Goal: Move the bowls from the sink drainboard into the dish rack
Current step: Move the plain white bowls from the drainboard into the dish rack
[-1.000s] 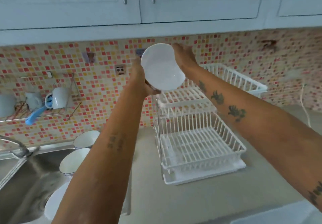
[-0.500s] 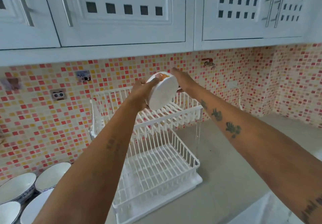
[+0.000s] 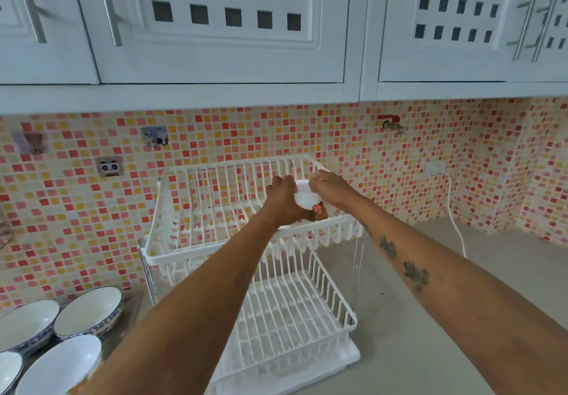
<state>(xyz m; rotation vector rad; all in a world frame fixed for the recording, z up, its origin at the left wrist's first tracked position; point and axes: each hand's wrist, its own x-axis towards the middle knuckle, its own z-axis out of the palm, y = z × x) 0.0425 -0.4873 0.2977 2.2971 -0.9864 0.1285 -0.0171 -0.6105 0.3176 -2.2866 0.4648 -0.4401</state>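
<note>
Gripping small white bowl (image 3: 305,199) between both hands: left hand (image 3: 284,199) at bowl's 9 o'clock, right hand (image 3: 332,190) at 3 o'clock, above dish rack (image 3: 172,210) upper tier.

I see one small white bowl (image 3: 305,198) turned on its side in the top shelf of the white dish rack (image 3: 196,238), near its right end. Four more white bowls (image 3: 89,311) with blue edges sit upright at the near left.
</note>
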